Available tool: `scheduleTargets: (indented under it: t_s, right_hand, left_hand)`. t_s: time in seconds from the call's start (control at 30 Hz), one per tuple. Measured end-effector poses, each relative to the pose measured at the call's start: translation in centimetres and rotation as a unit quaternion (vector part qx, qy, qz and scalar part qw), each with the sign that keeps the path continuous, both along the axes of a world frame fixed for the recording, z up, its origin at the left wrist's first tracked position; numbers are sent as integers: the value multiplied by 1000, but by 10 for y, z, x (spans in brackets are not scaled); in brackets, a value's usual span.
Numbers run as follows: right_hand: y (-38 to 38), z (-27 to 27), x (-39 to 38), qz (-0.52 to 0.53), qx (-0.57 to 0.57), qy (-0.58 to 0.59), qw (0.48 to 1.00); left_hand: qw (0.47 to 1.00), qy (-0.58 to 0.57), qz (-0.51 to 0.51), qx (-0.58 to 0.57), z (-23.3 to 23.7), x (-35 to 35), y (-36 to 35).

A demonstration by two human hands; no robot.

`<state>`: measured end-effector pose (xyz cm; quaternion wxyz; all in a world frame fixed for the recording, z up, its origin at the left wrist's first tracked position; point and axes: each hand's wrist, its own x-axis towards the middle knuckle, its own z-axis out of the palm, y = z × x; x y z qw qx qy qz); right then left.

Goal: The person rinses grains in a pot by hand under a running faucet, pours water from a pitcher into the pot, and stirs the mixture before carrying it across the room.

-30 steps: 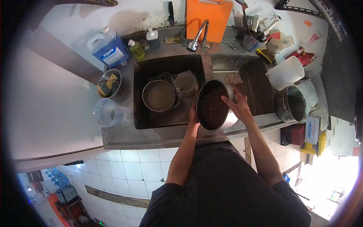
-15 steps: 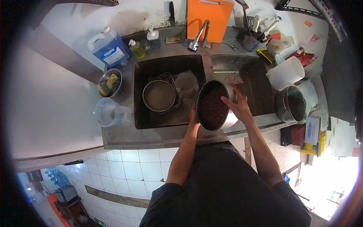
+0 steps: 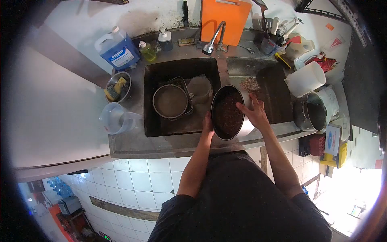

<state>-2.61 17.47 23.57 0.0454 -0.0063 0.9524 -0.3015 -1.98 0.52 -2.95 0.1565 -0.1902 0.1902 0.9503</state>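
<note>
A metal pot point(image 3: 248, 126) with dark reddish-brown grainy contents point(image 3: 228, 113) is tilted toward the left over the divider between two sink basins. My left hand point(image 3: 207, 124) grips its left side near the rim. On the right side, my right hand point(image 3: 256, 113) holds the pot, with the thumb at the rim and the fingers on the outer wall. The left basin point(image 3: 181, 130) holds a round bowl of cloudy liquid point(image 3: 170, 101) and a clear container point(image 3: 199, 89). Pale grainy bits point(image 3: 250, 84) lie in the right basin point(image 3: 276, 90).
A faucet point(image 3: 208, 49) hangs above the divider. Left of the sink are a blue jug point(image 3: 119, 54), a bowl with sponges point(image 3: 125, 93) and a plastic pitcher point(image 3: 114, 119). At the right stand a white container point(image 3: 306, 79), a metal pot point(image 3: 309, 112) and a utensil holder point(image 3: 270, 46).
The view has shifted very slightly. The pot and both hands stay in nearly the same place.
</note>
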Motion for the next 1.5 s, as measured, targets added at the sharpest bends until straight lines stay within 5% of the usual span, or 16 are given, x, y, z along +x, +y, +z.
scheduleTargets:
  t_s: [0.23, 0.33, 0.43, 0.5, 0.53, 0.6, 0.77, 1.07, 1.2, 1.5]
  right_hand:
    - [0, -6, 1, -11, 10, -29, 999]
    - [3, -17, 0, 63, 77, 81, 992]
    - [-4, 3, 1, -30, 5, -46, 998]
    - [7, -20, -3, 128, 126, 92, 980]
    - [8, -21, -2, 128, 126, 91, 980]
    - [-10, 15, 1, -25, 15, -50, 998]
    - [1, -12, -3, 26, 40, -2, 999]
    - [-16, 19, 4, -33, 21, -47, 998]
    - [-2, -21, -3, 32, 89, 19, 995]
    - [-19, 17, 3, -27, 42, -49, 998]
  left_hand:
    - [1000, 13, 21, -11, 2, 6, 0]
    - [999, -28, 19, 1, 21, 8, 0]
    - [1000, -28, 9, 10, 5, 5, -1]
    - [1000, -22, -5, 16, 9, 5, -2]
    - [1000, -20, 2, -23, 21, 7, -2]
    - [998, -18, 9, -62, 26, 7, -1]
    - [998, -22, -11, 59, 18, 3, -1]
    - [998, -22, 3, -59, 37, 9, -3]
    - [998, 55, 15, 19, 34, 13, -1]
    - [997, -66, 13, -49, 3, 4, -1]
